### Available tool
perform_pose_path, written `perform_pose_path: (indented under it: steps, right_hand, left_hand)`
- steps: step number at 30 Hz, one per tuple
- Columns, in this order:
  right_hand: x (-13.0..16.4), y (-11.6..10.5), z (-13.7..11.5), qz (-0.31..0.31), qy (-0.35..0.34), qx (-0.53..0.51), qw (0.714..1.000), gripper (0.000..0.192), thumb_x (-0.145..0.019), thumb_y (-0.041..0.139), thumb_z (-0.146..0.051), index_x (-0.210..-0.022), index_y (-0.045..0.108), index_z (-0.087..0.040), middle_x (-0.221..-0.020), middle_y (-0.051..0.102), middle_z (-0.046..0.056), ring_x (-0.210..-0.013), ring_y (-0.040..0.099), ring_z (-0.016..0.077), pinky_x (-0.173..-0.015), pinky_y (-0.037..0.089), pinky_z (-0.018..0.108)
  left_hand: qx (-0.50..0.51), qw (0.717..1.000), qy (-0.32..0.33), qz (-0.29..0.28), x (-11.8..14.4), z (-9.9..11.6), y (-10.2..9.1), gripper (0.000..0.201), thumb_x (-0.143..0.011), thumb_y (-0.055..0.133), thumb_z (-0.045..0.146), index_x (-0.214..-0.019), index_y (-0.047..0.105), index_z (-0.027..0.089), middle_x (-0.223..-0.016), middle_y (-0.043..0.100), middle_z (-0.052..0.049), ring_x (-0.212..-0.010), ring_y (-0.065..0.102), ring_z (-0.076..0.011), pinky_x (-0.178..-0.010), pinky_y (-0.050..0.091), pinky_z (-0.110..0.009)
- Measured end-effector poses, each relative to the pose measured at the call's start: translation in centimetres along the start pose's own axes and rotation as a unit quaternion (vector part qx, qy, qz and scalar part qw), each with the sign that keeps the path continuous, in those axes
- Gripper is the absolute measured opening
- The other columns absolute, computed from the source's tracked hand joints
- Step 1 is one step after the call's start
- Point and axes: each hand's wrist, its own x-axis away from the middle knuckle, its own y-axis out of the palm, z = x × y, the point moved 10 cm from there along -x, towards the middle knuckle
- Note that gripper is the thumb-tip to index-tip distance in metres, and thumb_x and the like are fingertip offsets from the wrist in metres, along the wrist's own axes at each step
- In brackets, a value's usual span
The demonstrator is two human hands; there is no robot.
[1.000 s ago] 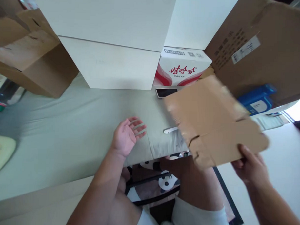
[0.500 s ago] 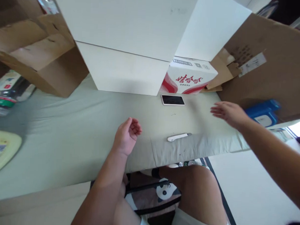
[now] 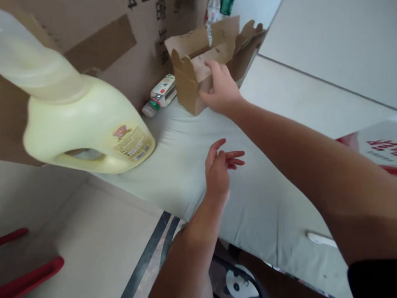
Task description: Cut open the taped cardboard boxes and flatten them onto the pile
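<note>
Cardboard box [image 3: 194, 79] held by right hand [image 3: 222, 91]; left hand [image 3: 219, 171] fingers wide; jug [image 3: 76, 114] label unreadable

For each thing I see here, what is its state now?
Small cardboard box: flaps open, right hand on it.
Left hand: open, holding nothing.
Yellow jug: lying on its side.
Small bottle: lying down, capped.
White tool: lying flat on the pad.

Jug [image 3: 85, 119] lies left of the folded box [image 3: 196, 73] (small bottle [image 3: 159, 94] between).
</note>
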Motion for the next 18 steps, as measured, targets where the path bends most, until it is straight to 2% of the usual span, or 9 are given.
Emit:
perform_pose_path:
  steps: [2, 4, 6, 8, 10, 13, 14, 16, 18]
  right_hand:
    - [-3.3, 1.9, -2.7, -0.006, -0.066, 0.049, 0.997, 0.048, -0.091, 0.058, -0.028, -0.135, 0.055, -0.010, -0.141, 0.056, 0.008, -0.146, 0.049, 0.0382, -0.115, 0.036, 0.057]
    - [-4.9, 2.8, -3.7, -0.024, -0.057, 0.083, 0.995, 0.032, -0.093, 0.053, -0.026, -0.118, 0.063, -0.008, -0.130, 0.059, 0.006, -0.141, 0.053, 0.0402, -0.111, 0.036, 0.059]
    - [-4.4, 2.0, -3.9, -0.012, -0.029, 0.105, 0.994, 0.021, -0.094, 0.051, -0.020, -0.104, 0.065, -0.007, -0.118, 0.062, 0.005, -0.134, 0.060, 0.0387, -0.109, 0.040, 0.059]
    - [-1.7, 0.1, -4.1, 0.026, -0.038, 0.110, 0.993, 0.020, -0.096, 0.048, -0.019, -0.101, 0.065, -0.009, -0.115, 0.065, 0.006, -0.130, 0.063, 0.0329, -0.109, 0.043, 0.055]
    - [2.8, -2.3, -3.8, 0.063, -0.049, 0.087, 0.993, 0.012, -0.097, 0.053, -0.021, -0.097, 0.063, -0.015, -0.110, 0.069, 0.005, -0.119, 0.068, 0.0250, -0.107, 0.050, 0.047]
    - [12.1, -6.1, -1.2, 0.089, 0.023, 0.000, 0.996, 0.006, -0.096, 0.063, -0.027, -0.094, 0.060, -0.022, -0.098, 0.076, 0.003, -0.092, 0.076, 0.0207, -0.086, 0.060, 0.036]
    - [15.5, -7.1, -0.6, 0.072, 0.038, -0.034, 0.996, 0.008, -0.097, 0.062, -0.031, -0.094, 0.059, -0.024, -0.099, 0.077, 0.005, -0.093, 0.077, 0.0227, -0.077, 0.060, 0.035]
    - [22.5, -9.5, -0.5, 0.058, 0.043, -0.093, 0.993, 0.014, -0.095, 0.067, -0.034, -0.088, 0.057, -0.028, -0.101, 0.078, 0.008, -0.116, 0.074, 0.0294, -0.068, 0.059, 0.033]
    - [29.2, -12.2, -0.9, 0.062, 0.032, -0.105, 0.992, 0.012, -0.092, 0.070, -0.029, -0.085, 0.059, -0.030, -0.121, 0.076, 0.009, -0.134, 0.064, 0.0322, -0.080, 0.062, 0.040]
  left_hand:
    - [0.003, 1.000, 0.003, -0.014, -0.5, 0.4, -0.1, 0.026, -0.095, 0.054, 0.023, -0.120, 0.058, 0.021, -0.079, 0.078, -0.004, -0.061, 0.068, -0.0152, -0.067, 0.042, -0.030]
    - [0.000, 1.000, 0.004, -0.014, -1.0, 0.8, -0.3, 0.027, -0.092, 0.053, 0.023, -0.119, 0.056, 0.022, -0.083, 0.079, -0.005, -0.063, 0.068, -0.0154, -0.069, 0.042, -0.031]
    - [-0.004, 1.000, 0.017, 0.007, -1.3, 1.7, -1.0, 0.027, -0.089, 0.051, 0.021, -0.116, 0.056, 0.022, -0.086, 0.078, -0.005, -0.064, 0.068, -0.0151, -0.069, 0.042, -0.031]
    - [0.003, 0.997, 0.061, 0.055, -1.4, 3.4, -2.5, 0.024, -0.085, 0.049, 0.019, -0.107, 0.055, 0.023, -0.083, 0.074, -0.002, -0.064, 0.066, -0.0141, -0.069, 0.042, -0.030]
    - [0.031, 0.980, 0.142, 0.137, -1.1, 5.8, -5.2, 0.017, -0.078, 0.047, 0.014, -0.093, 0.053, 0.023, -0.073, 0.064, 0.002, -0.062, 0.061, -0.0122, -0.070, 0.043, -0.028]
    - [0.076, 0.929, 0.266, 0.246, 0.3, 8.9, -9.3, 0.016, -0.070, 0.045, 0.008, -0.077, 0.044, 0.023, -0.064, 0.048, 0.006, -0.059, 0.054, -0.0099, -0.070, 0.044, -0.024]
    - [0.079, 0.917, 0.290, 0.260, 0.6, 9.5, -10.1, 0.015, -0.070, 0.045, 0.009, -0.077, 0.045, 0.023, -0.065, 0.048, 0.005, -0.060, 0.054, -0.0098, -0.071, 0.045, -0.024]
    - [0.055, 0.906, 0.319, 0.272, 0.9, 10.4, -10.7, 0.009, -0.080, 0.044, 0.017, -0.080, 0.049, 0.023, -0.071, 0.054, 0.004, -0.071, 0.061, -0.0113, -0.076, 0.047, -0.024]
    - [0.006, 0.919, 0.318, 0.232, 0.5, 10.6, -9.3, 0.015, -0.089, 0.042, 0.030, -0.088, 0.056, 0.024, -0.087, 0.066, 0.000, -0.092, 0.068, -0.0148, -0.085, 0.049, -0.026]
